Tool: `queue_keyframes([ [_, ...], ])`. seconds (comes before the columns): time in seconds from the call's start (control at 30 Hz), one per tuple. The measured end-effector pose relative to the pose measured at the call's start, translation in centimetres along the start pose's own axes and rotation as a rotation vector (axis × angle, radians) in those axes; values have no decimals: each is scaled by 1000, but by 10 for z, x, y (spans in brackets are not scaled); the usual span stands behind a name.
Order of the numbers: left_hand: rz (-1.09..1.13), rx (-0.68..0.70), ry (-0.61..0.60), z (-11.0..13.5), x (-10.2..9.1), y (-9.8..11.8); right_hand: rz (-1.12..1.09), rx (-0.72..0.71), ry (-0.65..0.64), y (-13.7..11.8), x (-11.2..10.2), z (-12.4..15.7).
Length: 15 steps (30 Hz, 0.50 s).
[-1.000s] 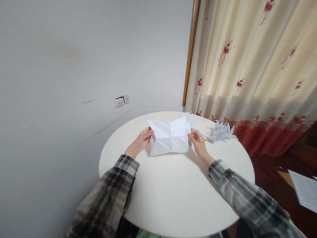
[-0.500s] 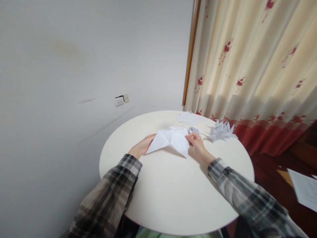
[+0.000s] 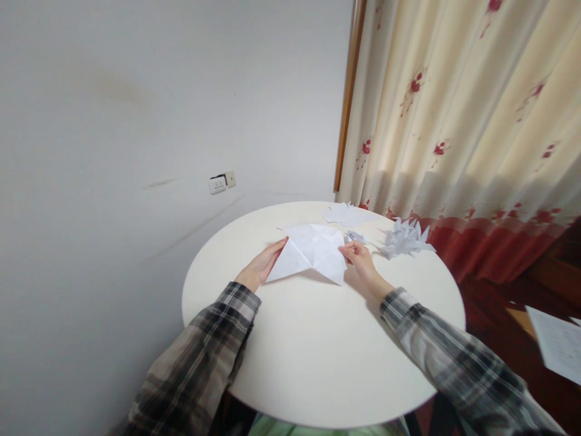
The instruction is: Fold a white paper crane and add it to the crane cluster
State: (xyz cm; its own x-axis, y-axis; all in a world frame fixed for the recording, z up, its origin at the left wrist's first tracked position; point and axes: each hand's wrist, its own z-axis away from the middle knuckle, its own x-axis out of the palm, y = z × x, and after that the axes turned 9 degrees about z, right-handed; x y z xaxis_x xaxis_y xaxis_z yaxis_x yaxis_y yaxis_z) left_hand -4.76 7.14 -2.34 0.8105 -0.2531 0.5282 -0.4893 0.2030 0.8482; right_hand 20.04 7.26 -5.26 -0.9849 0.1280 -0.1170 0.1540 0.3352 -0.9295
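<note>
I have a white creased sheet of paper (image 3: 313, 257) between my hands, near the middle of the round white desk (image 3: 318, 363), a little toward its far side. The sheet is partly folded: its near edge comes down to a point that rests on the desk, while the far part lifts up slightly. My left hand (image 3: 263, 269) lies with its fingers stretched out straight and close together, touching the sheet's left edge. My right hand (image 3: 361, 260) is closed, pinching the sheet's right corner between thumb and fingertips. Both my sleeves are grey-and-black plaid.

Just beyond my right hand sits a small folded scrap of white paper (image 3: 355, 237). Further right is a spiky cluster of folded white paper figures (image 3: 405, 238), and a flat white paper piece (image 3: 342, 214) lies near the desk's far edge. Behind the desk hangs a cream curtain with red flowers (image 3: 454, 121).
</note>
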Motion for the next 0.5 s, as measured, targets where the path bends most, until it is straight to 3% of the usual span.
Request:
queue_keyframes([
  [0.13,-10,72,66,-2,-3,0,9,-11,21,0,0,-1],
  [0.3,-11,136,35,-4,-4,2,-3,5,57,1,0,-3],
  [0.5,-23,246,133,-9,-7,5,14,13,110,7,-4,-5],
])
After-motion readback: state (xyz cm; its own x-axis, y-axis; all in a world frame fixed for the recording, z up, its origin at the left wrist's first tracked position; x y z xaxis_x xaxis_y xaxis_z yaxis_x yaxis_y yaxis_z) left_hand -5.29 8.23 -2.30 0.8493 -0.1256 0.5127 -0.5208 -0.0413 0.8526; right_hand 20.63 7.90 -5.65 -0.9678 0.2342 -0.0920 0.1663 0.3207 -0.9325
